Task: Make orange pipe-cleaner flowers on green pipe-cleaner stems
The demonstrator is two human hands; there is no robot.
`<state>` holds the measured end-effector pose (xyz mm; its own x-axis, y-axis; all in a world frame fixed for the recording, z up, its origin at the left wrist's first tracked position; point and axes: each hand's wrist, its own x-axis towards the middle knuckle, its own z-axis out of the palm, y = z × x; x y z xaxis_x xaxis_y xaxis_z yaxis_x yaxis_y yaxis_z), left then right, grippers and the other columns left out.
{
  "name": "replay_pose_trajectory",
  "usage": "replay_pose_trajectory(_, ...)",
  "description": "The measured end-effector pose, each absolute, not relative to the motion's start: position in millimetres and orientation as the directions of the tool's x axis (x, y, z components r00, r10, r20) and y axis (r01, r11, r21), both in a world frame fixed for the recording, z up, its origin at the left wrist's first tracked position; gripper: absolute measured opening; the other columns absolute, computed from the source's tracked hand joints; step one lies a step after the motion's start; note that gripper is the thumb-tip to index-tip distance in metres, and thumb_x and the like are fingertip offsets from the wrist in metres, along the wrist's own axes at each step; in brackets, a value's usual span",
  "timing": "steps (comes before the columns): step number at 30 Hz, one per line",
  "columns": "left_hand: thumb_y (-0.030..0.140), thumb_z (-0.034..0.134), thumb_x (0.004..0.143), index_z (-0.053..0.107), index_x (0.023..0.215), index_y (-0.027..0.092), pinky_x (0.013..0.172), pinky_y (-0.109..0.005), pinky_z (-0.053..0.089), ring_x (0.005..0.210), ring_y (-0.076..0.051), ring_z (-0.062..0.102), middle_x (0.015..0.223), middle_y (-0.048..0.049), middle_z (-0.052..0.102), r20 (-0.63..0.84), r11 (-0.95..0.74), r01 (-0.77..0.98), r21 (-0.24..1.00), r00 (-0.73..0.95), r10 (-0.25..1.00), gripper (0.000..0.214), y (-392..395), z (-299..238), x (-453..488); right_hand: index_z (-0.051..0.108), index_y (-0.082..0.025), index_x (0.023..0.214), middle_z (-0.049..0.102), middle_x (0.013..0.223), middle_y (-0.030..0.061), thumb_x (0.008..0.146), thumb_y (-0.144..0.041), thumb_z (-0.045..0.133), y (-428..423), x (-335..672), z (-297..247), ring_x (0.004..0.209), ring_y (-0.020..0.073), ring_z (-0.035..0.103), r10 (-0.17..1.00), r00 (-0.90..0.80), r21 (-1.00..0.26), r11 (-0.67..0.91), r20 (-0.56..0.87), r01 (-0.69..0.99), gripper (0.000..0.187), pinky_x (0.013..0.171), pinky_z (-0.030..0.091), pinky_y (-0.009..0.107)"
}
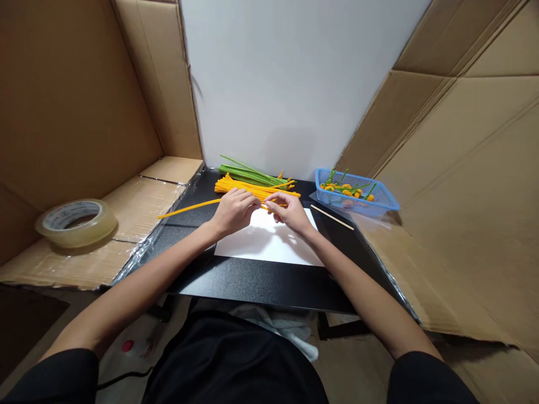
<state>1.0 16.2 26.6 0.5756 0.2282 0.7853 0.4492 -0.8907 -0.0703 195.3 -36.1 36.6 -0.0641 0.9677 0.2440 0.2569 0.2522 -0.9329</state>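
Note:
A yellow-orange pipe cleaner (189,208) sticks out to the left from my left hand (236,210), which is closed around it above a white sheet of paper (269,241). Close by, my right hand (288,211) pinches at what looks like the other end of the same pipe cleaner, a short bit of which shows between the fingertips. Just behind both hands lies a bundle of yellow-orange pipe cleaners (236,187), partly covered by them. Green pipe cleaners (246,174) are heaped behind that bundle.
At the right stands a blue plastic basket (381,203) with several orange and green pipe-cleaner pieces. A thin wooden stick (332,217) lies on the black table (256,283). A roll of clear tape (76,223) rests on cardboard at left. Cardboard walls (471,185) enclose both sides.

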Motion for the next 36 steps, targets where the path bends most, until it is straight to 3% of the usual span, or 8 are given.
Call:
replay_pose_trajectory(3,0.017,0.059,0.091,0.067,0.084,0.018,0.068,-0.032,0.040,0.071,-0.018,0.060,0.076,-0.0025,0.071,0.725,-0.863,0.491,0.116,0.552,0.411,0.011,15,22,5,0.071,-0.020,0.093,0.070,0.086,0.0060,0.090,-0.033,0.066,-38,199,33,0.073,0.0170,0.063,0.764,-0.191,-0.506,0.570,0.616,0.647,0.014,0.065,0.047,0.028)
replay_pose_trajectory(7,0.018,0.061,0.089,0.068,0.085,0.020,0.069,-0.031,0.041,0.074,-0.018,0.061,0.080,-0.0020,0.071,0.672,-0.830,0.504,0.238,0.531,0.516,0.008,14,20,6,0.073,-0.018,0.093,0.073,0.091,0.0098,0.096,-0.028,0.059,-38,202,28,0.076,0.0191,0.065,0.641,-0.377,-0.180,0.631,0.668,0.754,0.018,0.071,0.048,0.031)
replay_pose_trajectory(14,0.020,0.049,0.098,0.066,0.082,0.018,0.068,-0.034,0.037,0.071,-0.019,0.057,0.075,-0.0046,0.069,0.761,-0.881,0.470,-0.058,0.592,0.266,0.023,15,22,5,0.072,-0.017,0.076,0.071,0.071,0.0036,0.091,-0.032,0.064,-37,195,34,0.060,0.0148,0.060,0.810,-0.178,-0.578,0.535,0.559,0.616,0.023,0.060,0.044,0.028)
replay_pose_trajectory(22,0.009,0.043,0.096,0.063,0.088,0.021,0.067,-0.033,0.040,0.072,-0.017,0.057,0.080,-0.0036,0.071,0.808,-0.921,0.297,-0.252,0.588,-0.032,0.024,15,25,-2,0.068,-0.014,0.066,0.060,0.062,0.0008,0.066,-0.043,0.082,-39,194,46,0.050,0.0065,0.046,0.976,-0.219,-0.993,0.013,-0.013,0.117,0.033,0.046,0.029,0.021)
replay_pose_trajectory(26,0.009,0.041,0.096,0.063,0.090,0.021,0.070,-0.033,0.042,0.074,-0.017,0.060,0.084,-0.0051,0.072,0.760,-0.924,0.270,-0.270,0.649,-0.033,0.026,16,26,-4,0.066,-0.012,0.068,0.055,0.065,-0.0004,0.061,-0.039,0.086,-38,198,47,0.048,0.0027,0.036,0.904,-0.377,-0.976,-0.218,-0.201,-0.004,0.035,0.041,0.017,0.019)
replay_pose_trajectory(30,0.015,0.047,0.095,0.065,0.083,0.019,0.067,-0.035,0.039,0.070,-0.019,0.059,0.073,-0.0049,0.070,0.752,-0.901,0.399,-0.171,0.644,0.142,0.022,18,22,0,0.069,-0.014,0.074,0.064,0.071,0.0042,0.076,-0.041,0.075,-36,199,42,0.053,0.0093,0.050,0.979,-0.197,-0.952,0.101,0.044,0.290,0.028,0.047,0.030,0.022)
replay_pose_trajectory(33,0.017,0.057,0.089,0.068,0.079,0.018,0.070,-0.035,0.040,0.067,-0.019,0.061,0.071,-0.0041,0.071,0.707,-0.856,0.510,0.084,0.575,0.411,0.015,17,20,5,0.073,-0.017,0.088,0.071,0.087,0.0082,0.085,-0.033,0.069,-38,200,39,0.069,0.0166,0.058,0.875,-0.201,-0.601,0.454,0.441,0.658,0.016,0.063,0.040,0.028)
replay_pose_trajectory(36,0.020,0.062,0.083,0.072,0.079,0.018,0.070,-0.033,0.043,0.066,-0.019,0.064,0.073,-0.0030,0.074,0.551,-0.764,0.528,0.371,0.537,0.639,0.011,16,23,8,0.074,-0.019,0.094,0.071,0.092,0.0105,0.094,-0.029,0.057,-42,201,37,0.075,0.0187,0.057,0.768,-0.383,-0.243,0.558,0.514,0.793,0.020,0.068,0.037,0.030)
